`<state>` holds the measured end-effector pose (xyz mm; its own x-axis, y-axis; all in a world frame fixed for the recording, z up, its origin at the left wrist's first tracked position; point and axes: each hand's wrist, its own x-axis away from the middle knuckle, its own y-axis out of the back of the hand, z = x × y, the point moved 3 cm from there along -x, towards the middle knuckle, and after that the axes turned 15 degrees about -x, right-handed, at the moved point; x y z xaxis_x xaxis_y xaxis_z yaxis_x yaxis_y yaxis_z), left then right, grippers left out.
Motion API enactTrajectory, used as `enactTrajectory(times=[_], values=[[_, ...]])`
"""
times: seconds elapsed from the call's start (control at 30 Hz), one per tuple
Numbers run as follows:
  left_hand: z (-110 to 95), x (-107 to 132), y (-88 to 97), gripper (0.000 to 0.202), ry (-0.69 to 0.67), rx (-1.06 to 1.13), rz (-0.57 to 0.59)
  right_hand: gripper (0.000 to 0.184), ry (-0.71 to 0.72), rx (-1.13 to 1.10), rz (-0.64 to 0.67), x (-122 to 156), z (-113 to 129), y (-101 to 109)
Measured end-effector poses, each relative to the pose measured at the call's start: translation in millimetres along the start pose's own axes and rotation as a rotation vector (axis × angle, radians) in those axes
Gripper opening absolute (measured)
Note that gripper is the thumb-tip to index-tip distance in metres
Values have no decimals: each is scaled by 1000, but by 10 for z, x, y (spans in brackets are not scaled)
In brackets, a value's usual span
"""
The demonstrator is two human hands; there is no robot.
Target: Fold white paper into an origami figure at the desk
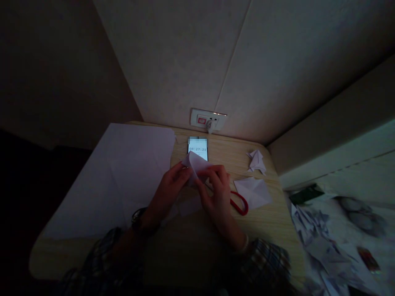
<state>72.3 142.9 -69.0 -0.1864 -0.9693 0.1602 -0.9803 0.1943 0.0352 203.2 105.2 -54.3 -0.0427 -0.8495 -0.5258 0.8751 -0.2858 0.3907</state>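
Between my two hands a partly folded piece of white paper (197,163) is held up above the wooden tabletop, one flap standing open. My left hand (171,183) pinches its left side. On the right side, my right hand (217,190) grips the paper with thumb and fingers. Just behind it lies a phone (198,144) with a lit timer screen, its lower part covered by the paper. Red-handled scissors (240,204) lie beside my right hand, mostly hidden under it. A creased paper square (253,191) rests to their right.
A large white sheet (135,164) covers the table's left part. A folded paper figure (256,161) sits at the back right. The wall socket (208,119) holds a plug behind the phone. Off the table's right edge, many folded paper pieces (324,246) lie on a pale surface.
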Motion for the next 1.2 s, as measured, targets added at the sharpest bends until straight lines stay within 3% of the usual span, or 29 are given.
enactTrajectory(times=[0.2,0.43,0.6,0.9,1.07,1.2], values=[[24,-21,-32,38,-15,-15,80,9,16,17,-24,-12,12,13],[120,-34,-23,55,30,-47,41,13,36,50,-32,-8,-12,-3],[77,-25,-8,52,20,-71,54,16,90,117,-33,-21,-20,20],[-19,-27,0,33,21,163,97,18,126,85,22,-46,-3,57],[-26,-13,-27,39,18,207,116,25,129,19,18,-43,45,69],[-2,-10,-43,40,-6,251,132,18,110,48,-4,-34,70,92]])
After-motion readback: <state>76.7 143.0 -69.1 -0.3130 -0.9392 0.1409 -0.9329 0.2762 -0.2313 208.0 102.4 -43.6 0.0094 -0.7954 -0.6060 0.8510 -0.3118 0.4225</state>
